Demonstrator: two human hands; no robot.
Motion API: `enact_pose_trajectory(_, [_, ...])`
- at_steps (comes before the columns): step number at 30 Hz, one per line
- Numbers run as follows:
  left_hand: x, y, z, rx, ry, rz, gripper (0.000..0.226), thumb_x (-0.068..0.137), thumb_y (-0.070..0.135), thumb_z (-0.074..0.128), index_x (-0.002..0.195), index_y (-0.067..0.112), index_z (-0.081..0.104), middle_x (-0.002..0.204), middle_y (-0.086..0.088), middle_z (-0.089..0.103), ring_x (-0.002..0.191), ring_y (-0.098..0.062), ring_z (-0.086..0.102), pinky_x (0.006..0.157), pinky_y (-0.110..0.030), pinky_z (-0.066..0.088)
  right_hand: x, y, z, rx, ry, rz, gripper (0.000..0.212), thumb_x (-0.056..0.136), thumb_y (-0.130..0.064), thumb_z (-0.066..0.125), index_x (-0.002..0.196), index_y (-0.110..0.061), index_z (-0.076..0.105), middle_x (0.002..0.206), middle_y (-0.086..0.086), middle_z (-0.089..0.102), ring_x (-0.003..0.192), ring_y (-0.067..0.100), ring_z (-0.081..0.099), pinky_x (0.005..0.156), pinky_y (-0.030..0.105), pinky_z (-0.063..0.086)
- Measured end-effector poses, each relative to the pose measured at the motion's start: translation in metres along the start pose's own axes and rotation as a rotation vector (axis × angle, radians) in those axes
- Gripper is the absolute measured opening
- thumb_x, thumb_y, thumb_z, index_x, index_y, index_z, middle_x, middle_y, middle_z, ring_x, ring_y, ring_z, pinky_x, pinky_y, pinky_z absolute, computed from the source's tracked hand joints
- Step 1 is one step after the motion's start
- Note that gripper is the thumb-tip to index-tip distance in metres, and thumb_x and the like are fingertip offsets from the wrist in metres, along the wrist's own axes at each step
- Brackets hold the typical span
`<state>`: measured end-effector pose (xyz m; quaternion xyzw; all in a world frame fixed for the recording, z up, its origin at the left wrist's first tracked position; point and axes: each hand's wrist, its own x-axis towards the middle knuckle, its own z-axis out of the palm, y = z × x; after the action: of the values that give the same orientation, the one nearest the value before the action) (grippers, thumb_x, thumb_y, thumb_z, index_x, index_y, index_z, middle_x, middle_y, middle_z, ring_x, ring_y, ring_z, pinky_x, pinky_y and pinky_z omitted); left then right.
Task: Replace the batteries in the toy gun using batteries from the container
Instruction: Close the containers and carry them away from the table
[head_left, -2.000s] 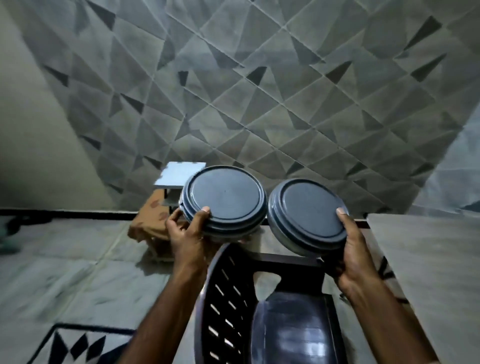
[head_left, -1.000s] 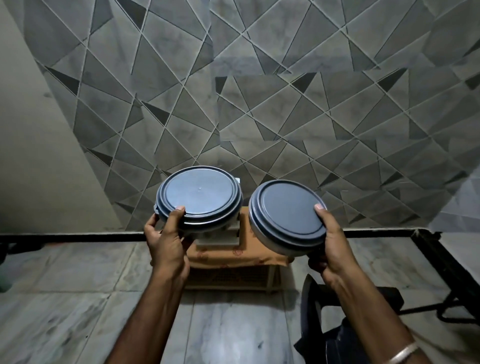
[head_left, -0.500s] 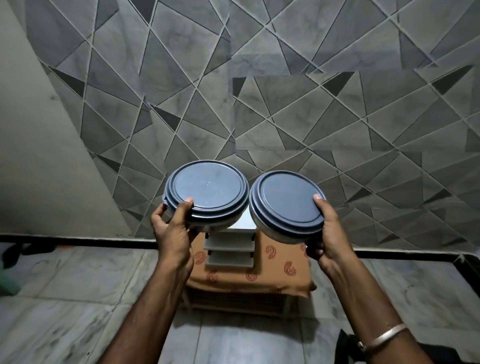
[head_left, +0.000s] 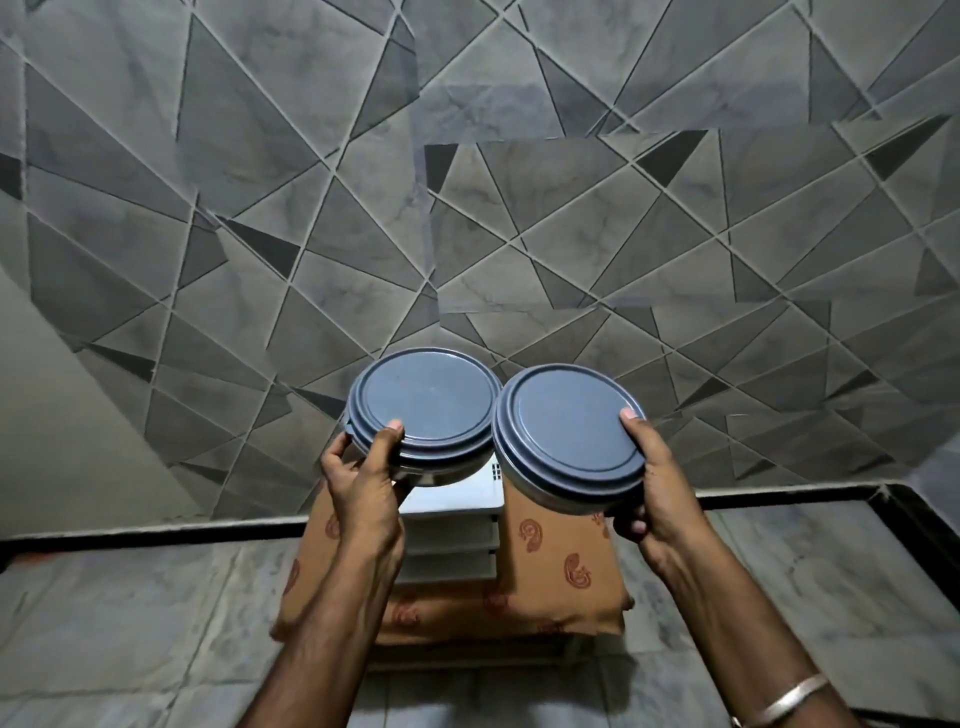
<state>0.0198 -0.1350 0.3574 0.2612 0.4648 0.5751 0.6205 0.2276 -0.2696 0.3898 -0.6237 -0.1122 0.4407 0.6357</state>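
Left hand (head_left: 363, 483) grips left container (head_left: 426, 405), right hand (head_left: 654, 488) grips right container (head_left: 571, 431), rims about touching mid-frame | chair's dropped out of view, table (head_left: 561, 561) now right below them | lids on, no toy gun in sight, looks like swap not started

A low table (head_left: 467, 657) stands on the pale marble floor (head_left: 130, 623), below the fingers (head_left: 337, 457) of the left hand (head_left: 363, 493) and the fingers (head_left: 631, 525) of the right hand (head_left: 654, 488). An orange cloth (head_left: 563, 566) printed with curled motifs covers its top and hangs over the edges, spreading wider than both sets of fingers. On the cloth lies a stack of flat white pieces (head_left: 447, 540), just under the left fingers and to the left of the right fingers. What the pieces are cannot be told.
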Motion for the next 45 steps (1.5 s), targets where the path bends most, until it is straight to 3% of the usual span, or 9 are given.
enact_pose_trajectory(6, [0.084,-0.009,-0.001,0.052,-0.067,-0.047,0.06,0.086,0.014,0.077,0.134,0.027,0.042,0.124,-0.014,0.065,0.097,-0.022,0.07,0.077,-0.039,0.06,0.04,0.001,0.047,0.044,0.079,-0.025,0.05,0.088,-0.062,0.058,0.105,-0.016,0.063,0.062,-0.003,0.049,0.037,0.007,0.029,0.033,0.015,0.018])
enact_pose_trajectory(12, [0.144,-0.034,-0.015,0.156,-0.072,-0.103,0.062,0.086,0.013,0.077,0.134,0.028,0.04,0.128,-0.014,0.064,0.108,-0.027,0.069,0.079,-0.042,0.06,0.064,0.016,0.076,0.058,0.128,0.001,0.053,0.09,-0.061,0.057,0.112,-0.012,0.063,0.059,-0.003,0.048,0.035,0.007,0.028,0.032,0.014,0.02])
enact_pose_trajectory(18, [0.176,-0.072,-0.027,0.227,-0.07,-0.175,0.063,0.087,0.013,0.076,0.137,0.025,0.04,0.127,-0.013,0.065,0.108,-0.028,0.069,0.081,-0.042,0.061,0.08,0.025,0.087,0.061,0.197,0.041,0.043,0.091,-0.057,0.058,0.099,-0.015,0.06,0.052,-0.004,0.041,0.034,0.007,0.022,0.034,0.013,0.017])
enact_pose_trajectory(26, [0.226,-0.136,-0.029,0.349,-0.024,-0.263,0.067,0.076,0.029,0.081,0.128,0.032,0.04,0.125,-0.013,0.064,0.108,-0.03,0.067,0.097,-0.053,0.055,0.089,0.036,0.089,0.041,0.226,0.059,0.037,0.093,-0.054,0.058,0.095,-0.017,0.062,0.051,-0.004,0.043,0.034,0.007,0.023,0.034,0.013,0.017])
enact_pose_trajectory(30, [0.241,-0.157,-0.033,0.387,-0.02,-0.237,0.059,0.085,0.016,0.076,0.129,0.025,0.038,0.126,-0.016,0.061,0.11,-0.031,0.064,0.101,-0.048,0.052,0.09,0.043,0.082,0.01,0.246,0.073,0.036,0.095,-0.053,0.055,0.104,-0.019,0.062,0.051,-0.005,0.048,0.033,0.006,0.027,0.033,0.014,0.019])
enact_pose_trajectory(34, [0.248,-0.169,-0.041,0.437,-0.038,-0.237,0.064,0.086,0.022,0.074,0.138,0.018,0.038,0.129,-0.014,0.061,0.113,-0.029,0.062,0.107,-0.049,0.048,0.091,0.053,0.075,0.019,0.248,0.099,0.041,0.093,-0.056,0.057,0.104,-0.017,0.064,0.057,-0.002,0.047,0.035,0.007,0.026,0.034,0.016,0.018])
enact_pose_trajectory(39, [0.251,-0.18,-0.054,0.539,-0.109,-0.214,0.051,0.091,0.022,0.072,0.136,0.017,0.049,0.125,-0.005,0.066,0.117,-0.028,0.063,0.109,-0.048,0.047,0.094,0.064,0.075,0.014,0.216,0.13,0.044,0.092,-0.056,0.058,0.104,-0.015,0.065,0.056,-0.003,0.046,0.036,0.007,0.024,0.034,0.015,0.018])
enact_pose_trajectory(43, [0.254,-0.181,-0.065,0.617,-0.14,-0.23,0.037,0.086,0.032,0.074,0.119,0.019,0.063,0.116,-0.006,0.072,0.11,-0.03,0.067,0.103,-0.052,0.052,0.096,0.068,0.077,0.003,0.183,0.128,0.039,0.094,-0.054,0.057,0.107,-0.017,0.064,0.058,-0.004,0.052,0.036,0.006,0.027,0.033,0.016,0.02])
enact_pose_trajectory(45, [0.25,-0.178,-0.067,0.644,-0.134,-0.241,0.043,0.083,0.035,0.076,0.119,0.016,0.063,0.116,-0.008,0.072,0.11,-0.032,0.067,0.102,-0.052,0.052,0.097,0.07,0.078,0.005,0.171,0.136,0.038,0.093,-0.054,0.058,0.106,-0.019,0.065,0.063,-0.002,0.051,0.038,0.008,0.026,0.035,0.017,0.018])
